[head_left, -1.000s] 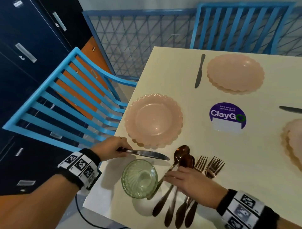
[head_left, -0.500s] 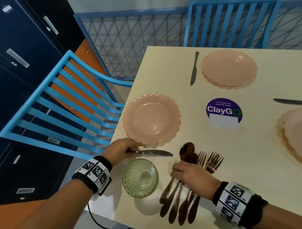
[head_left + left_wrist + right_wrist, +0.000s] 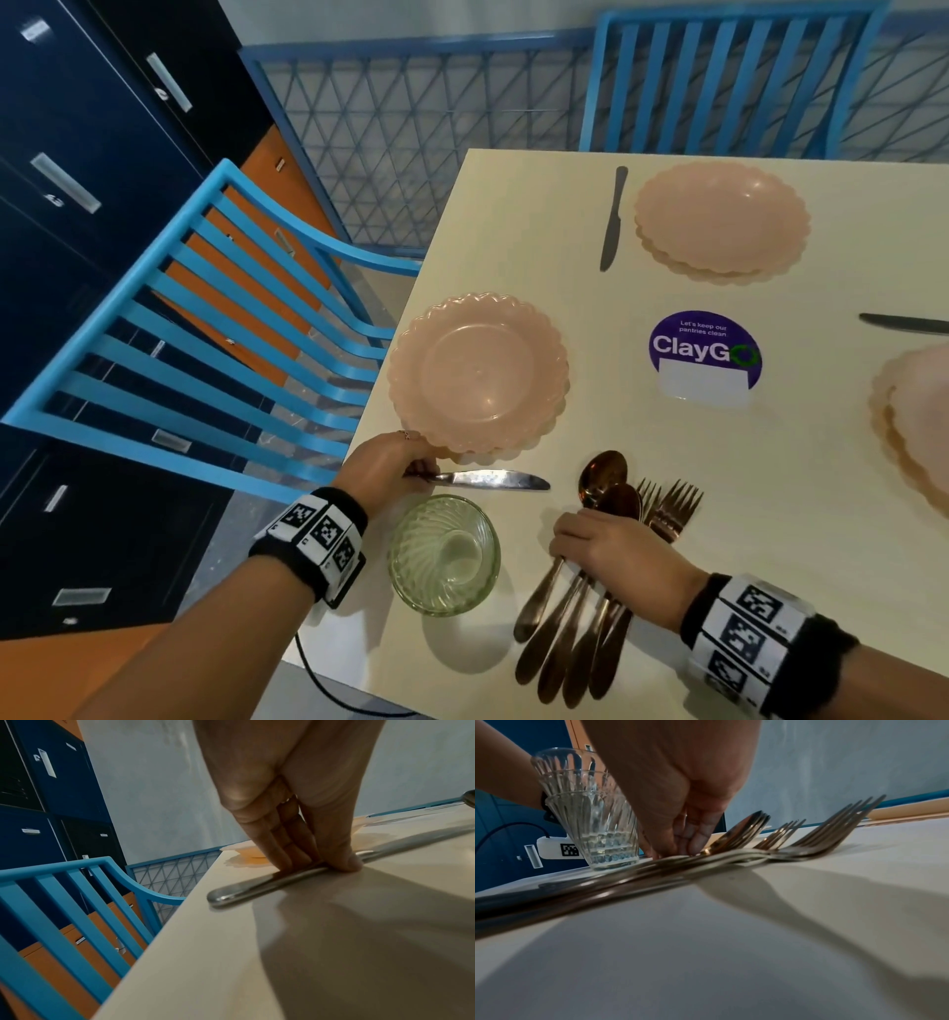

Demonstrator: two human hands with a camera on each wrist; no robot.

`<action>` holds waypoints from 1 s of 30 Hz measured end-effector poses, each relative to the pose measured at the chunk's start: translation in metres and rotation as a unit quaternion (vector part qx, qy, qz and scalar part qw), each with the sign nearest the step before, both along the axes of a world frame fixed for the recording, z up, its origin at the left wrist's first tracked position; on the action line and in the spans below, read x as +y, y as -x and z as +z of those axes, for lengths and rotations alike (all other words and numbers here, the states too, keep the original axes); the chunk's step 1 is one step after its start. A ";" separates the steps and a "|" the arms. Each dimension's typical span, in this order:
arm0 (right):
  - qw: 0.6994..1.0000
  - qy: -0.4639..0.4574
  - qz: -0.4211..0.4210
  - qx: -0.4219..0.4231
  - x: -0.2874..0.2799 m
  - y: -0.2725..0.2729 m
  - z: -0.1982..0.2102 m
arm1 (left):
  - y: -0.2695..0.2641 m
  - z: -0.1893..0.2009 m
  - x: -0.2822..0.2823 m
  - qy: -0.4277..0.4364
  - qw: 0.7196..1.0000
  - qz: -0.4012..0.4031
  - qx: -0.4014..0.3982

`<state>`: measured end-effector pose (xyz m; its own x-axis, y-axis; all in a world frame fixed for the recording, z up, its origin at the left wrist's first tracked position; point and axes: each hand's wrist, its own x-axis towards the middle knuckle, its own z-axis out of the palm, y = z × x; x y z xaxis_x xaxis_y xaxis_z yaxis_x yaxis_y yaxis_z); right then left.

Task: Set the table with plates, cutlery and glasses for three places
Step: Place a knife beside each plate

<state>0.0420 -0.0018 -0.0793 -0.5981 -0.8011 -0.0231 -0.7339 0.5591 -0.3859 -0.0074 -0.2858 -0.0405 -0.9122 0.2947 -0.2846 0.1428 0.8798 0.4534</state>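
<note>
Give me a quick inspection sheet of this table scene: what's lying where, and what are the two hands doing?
Surface: cream table, purple ClayGo sticker stuck on it.
Job's things: three pink plates, near, far, right; a knife by the far plate, another by the right plate; green-tinted glass upright; bundle of spoons and forks.
Clutter: nothing seen.
Hands: left hand pinches the near knife flat on the table; right hand grips the bundle.
Cables: black cable below the table edge.
Surroundings: blue chairs, dark lockers, mesh railing.
</note>
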 end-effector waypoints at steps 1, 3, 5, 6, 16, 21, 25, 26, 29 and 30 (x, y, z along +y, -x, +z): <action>1.000 0.000 -0.001 -0.001 0.000 0.000 0.000 | 0.000 0.000 0.000 0.004 1.000 -0.005 -0.003; 1.000 -0.001 0.000 0.000 0.000 0.000 0.000 | 0.002 -0.001 -0.001 0.013 1.000 -0.016 -0.006; 1.000 0.000 0.001 0.002 0.000 0.000 0.001 | 0.002 -0.002 0.000 0.015 1.000 -0.022 0.001; 1.000 0.001 0.002 0.002 0.000 0.000 0.000 | 0.002 -0.003 0.000 0.016 1.000 -0.024 0.007; 1.000 -0.002 0.000 0.005 0.000 -0.001 -0.002 | 0.003 -0.006 0.001 0.046 0.999 -0.026 0.010; 1.000 0.003 0.002 0.005 0.000 -0.001 -0.004 | 0.004 -0.006 0.003 0.051 0.998 -0.020 0.006; 1.000 0.005 0.001 0.008 -0.001 -0.001 -0.003 | 0.003 -0.006 0.004 0.045 0.999 -0.014 0.010; 1.000 0.005 0.001 0.008 -0.001 -0.001 -0.003 | 0.003 -0.006 0.004 0.042 0.999 -0.014 0.011; 1.000 0.007 0.001 0.006 -0.001 -0.001 -0.002 | 0.002 -0.006 0.009 0.028 0.999 -0.020 0.019; 1.000 0.006 0.001 0.005 0.000 -0.001 -0.002 | 0.001 -0.006 0.012 0.024 0.999 -0.024 0.020</action>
